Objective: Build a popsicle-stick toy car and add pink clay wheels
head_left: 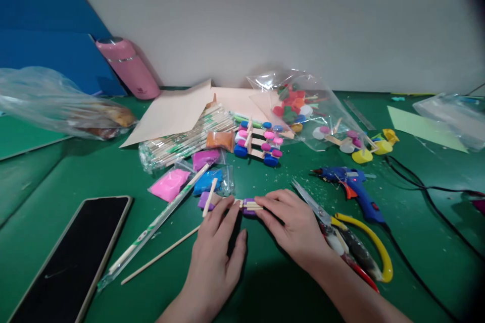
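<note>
A small stick-built toy car with purple clay wheels (206, 201) lies on the green table between my hands. The fingertips of my left hand (219, 245) press on its wooden body, with the thumb held apart. My right hand (293, 222) pinches short wooden sticks (252, 205) at the car's right end, beside a purple wheel there. An upright piece of wooden stick (210, 197) stands at the car's left end. A long thin wooden stick (161, 255) lies left of my left hand. My fingers hide part of the car.
Scissors (310, 199), yellow-handled pliers (364, 247) and a blue glue gun (352, 181) lie at right, its black cord trailing off. Finished toy cars (259, 144), clay packets (170, 184) and bagged chopsticks (189, 136) are ahead. A phone (71, 257) lies left; a pink bottle (131, 68) leans behind.
</note>
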### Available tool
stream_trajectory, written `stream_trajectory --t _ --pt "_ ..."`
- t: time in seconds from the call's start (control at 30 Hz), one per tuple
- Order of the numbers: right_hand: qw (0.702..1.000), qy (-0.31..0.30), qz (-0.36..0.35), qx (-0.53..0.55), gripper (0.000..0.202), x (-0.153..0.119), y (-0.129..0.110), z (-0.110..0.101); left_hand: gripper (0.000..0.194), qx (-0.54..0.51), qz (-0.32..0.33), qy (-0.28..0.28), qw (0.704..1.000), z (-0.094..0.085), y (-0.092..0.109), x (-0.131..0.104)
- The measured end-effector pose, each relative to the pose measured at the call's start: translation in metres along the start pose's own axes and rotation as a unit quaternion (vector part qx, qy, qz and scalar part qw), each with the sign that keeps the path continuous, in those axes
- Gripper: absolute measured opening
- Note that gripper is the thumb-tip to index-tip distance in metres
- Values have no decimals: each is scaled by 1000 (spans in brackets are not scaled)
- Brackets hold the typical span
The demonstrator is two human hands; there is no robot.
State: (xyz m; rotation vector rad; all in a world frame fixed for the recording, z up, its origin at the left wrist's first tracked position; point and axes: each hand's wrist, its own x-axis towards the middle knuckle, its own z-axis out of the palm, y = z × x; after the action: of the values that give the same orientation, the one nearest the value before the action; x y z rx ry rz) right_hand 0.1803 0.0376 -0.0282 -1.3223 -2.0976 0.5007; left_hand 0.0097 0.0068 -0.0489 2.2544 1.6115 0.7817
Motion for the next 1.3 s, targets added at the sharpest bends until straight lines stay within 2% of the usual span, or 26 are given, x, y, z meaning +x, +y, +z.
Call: stream_trajectory --t 0.43,0.7,1.1,1.3 --pt "1000 5 3 -6 22 1 -1 -1 41 -1 -5 -6 1000 -1 0 -1" --pt "999 1 28 23 24 -2 1 -3 41 16 -6 -9 1000 -1 1 -2" --pt "1000 11 16 17 21 -1 2 -1 40 20 0 -2 1000 -1 2 -1" --pt "999 30 26 9 29 -2 -5 -3 40 22 11 6 1000 -1 0 -2"
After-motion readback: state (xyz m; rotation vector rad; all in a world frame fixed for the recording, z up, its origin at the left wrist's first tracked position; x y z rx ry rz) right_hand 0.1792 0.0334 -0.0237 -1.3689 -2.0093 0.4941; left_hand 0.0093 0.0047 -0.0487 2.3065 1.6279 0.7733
